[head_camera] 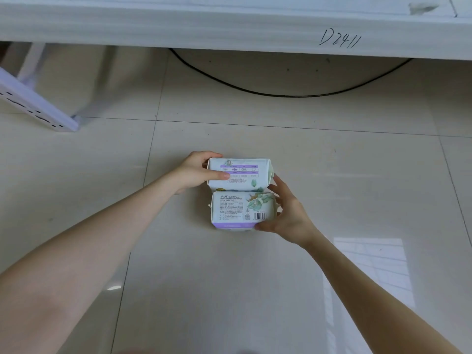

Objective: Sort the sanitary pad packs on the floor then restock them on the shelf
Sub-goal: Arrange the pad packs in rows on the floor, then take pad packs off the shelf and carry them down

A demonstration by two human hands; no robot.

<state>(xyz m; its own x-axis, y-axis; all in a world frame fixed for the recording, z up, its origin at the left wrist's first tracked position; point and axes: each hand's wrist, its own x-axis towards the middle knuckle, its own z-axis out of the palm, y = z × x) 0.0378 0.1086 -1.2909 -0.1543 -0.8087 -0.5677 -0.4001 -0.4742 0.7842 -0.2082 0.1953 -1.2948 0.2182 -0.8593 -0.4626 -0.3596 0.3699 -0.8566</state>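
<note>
Two white and purple sanitary pad packs lie on the tiled floor, one behind the other and touching. My left hand [198, 173] grips the far pack [240, 173] at its left end, thumb across its top face. My right hand [286, 213] holds the near pack [238, 210] at its right end, thumb at the front corner and fingers curled round the far right side. Both packs show printed text, leaf art and purple bands; the near one has a barcode.
A white shelf board [229, 24] marked "D2411" runs across the top of the view. A black cable [281, 95] loops on the floor under it. A white perforated shelf upright [33, 108] lies slanted at the left.
</note>
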